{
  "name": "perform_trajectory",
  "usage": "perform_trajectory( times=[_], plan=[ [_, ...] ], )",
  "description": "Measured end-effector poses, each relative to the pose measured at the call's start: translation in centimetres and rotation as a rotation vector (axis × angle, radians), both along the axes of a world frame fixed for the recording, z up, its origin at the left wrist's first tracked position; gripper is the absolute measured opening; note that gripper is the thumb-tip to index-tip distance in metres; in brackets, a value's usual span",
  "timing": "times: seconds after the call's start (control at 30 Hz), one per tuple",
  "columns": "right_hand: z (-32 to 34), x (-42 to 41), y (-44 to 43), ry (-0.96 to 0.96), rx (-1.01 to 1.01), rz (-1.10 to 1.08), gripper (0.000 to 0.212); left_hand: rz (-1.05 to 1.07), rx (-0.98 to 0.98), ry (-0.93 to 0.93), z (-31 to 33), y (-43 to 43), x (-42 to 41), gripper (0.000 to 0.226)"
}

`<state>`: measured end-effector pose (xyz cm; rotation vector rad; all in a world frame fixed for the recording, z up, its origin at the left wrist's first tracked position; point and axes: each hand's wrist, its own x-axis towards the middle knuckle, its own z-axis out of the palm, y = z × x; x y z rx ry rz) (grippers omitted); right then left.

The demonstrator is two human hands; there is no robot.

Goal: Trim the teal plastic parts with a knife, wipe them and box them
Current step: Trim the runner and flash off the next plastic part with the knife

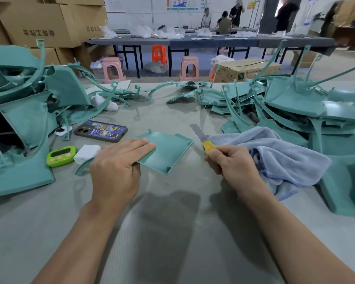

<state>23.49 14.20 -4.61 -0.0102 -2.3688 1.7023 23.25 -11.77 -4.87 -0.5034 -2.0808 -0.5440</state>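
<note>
A single wide-angle view sits at the person's head, facing forward and tilted down over the near edge of the counter (172,212). Both forearms enter from the bottom corners. The left hand (115,171) and right hand (234,167) lie close under the lens, mid-frame. The counter's far edge curves with the lens, and beyond it a long table (193,43) stands well away across the room.

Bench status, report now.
Left hand flat on teal part. Right hand grips knife, blade off the part. Blue cloth beside it, nothing between blade and part.
</note>
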Motion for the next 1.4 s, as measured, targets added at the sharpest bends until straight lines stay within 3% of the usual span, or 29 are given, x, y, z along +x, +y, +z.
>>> perform_trajectory(
  times=[0.07,0.17,0.23,0.33,0.4,0.5,0.57,0.6,0.67,0.8,0.87,0.93,1.0,1.07,1.13,1.27,1.4],
  plan=[
    [0.7,0.7,0.1,0.051,-0.154,0.294,0.022,-0.004,-0.003,-0.007,-0.3,0.1,-0.1,0.055],
    [0.9,1.4,-0.5,-0.011,-0.03,0.586,0.022,-0.004,0.003,-0.001,-0.2,0.0,0.0,0.056],
    [0.3,0.8,-0.7,-0.077,-0.007,0.408,0.023,-0.013,-0.012,0.019,0.0,-0.2,0.1,0.056],
    [-0.3,-0.2,0.0,-0.09,0.14,-0.076,0.026,-0.056,-0.007,0.019,0.0,-0.4,0.2,0.058],
    [-0.1,-0.4,0.6,-0.098,0.098,-0.181,0.026,-0.099,-0.002,0.012,0.1,-0.2,0.2,0.057],
    [0.7,-0.2,0.4,-0.251,-0.437,-0.095,0.028,-0.151,-0.044,0.017,0.0,0.3,0.1,0.052],
    [1.2,0.1,0.2,-0.37,-0.795,0.098,0.025,-0.176,-0.094,0.02,0.0,0.7,0.1,0.049],
    [1.4,0.2,0.3,-0.403,-0.879,0.2,0.02,-0.202,-0.114,0.018,0.0,0.9,0.1,0.049],
    [1.4,0.4,0.3,-0.429,-0.822,0.313,0.019,-0.275,-0.118,-0.013,0.0,1.3,0.1,0.047],
    [0.6,0.2,-0.5,-0.324,-0.754,0.147,0.037,-0.228,0.011,-0.085,-0.6,2.3,0.4,0.041],
    [0.4,0.2,-0.8,-0.187,-0.714,0.072,0.034,-0.067,0.167,-0.223,-0.9,2.3,0.1,0.049],
    [0.3,0.1,-1.1,-0.063,-0.715,0.016,0.028,-0.037,0.523,-0.499,-0.7,2.4,-0.3,0.053],
    [0.1,0.1,-1.5,-0.001,-0.735,-0.038,0.02,-0.236,1.006,-0.764,-0.6,2.8,-0.9,0.032],
    [-0.2,0.2,-2.3,0.009,-0.696,-0.073,0.015,-0.469,1.317,-1.01,-0.6,3.1,-1.0,0.032],
    [-0.5,0.5,-2.9,-0.03,-0.669,-0.021,0.02,-0.563,1.351,-1.097,-0.8,3.5,-0.8,0.029],
    [-0.1,1.1,-2.7,-0.234,-0.658,0.233,0.027,-0.354,1.461,-0.945,-0.9,3.3,-1.0,0.02],
    [0.2,0.9,-1.9,-0.079,-0.493,0.202,0.026,-0.257,1.432,-0.981,-0.7,1.7,-1.6,0.022]
  ],
)
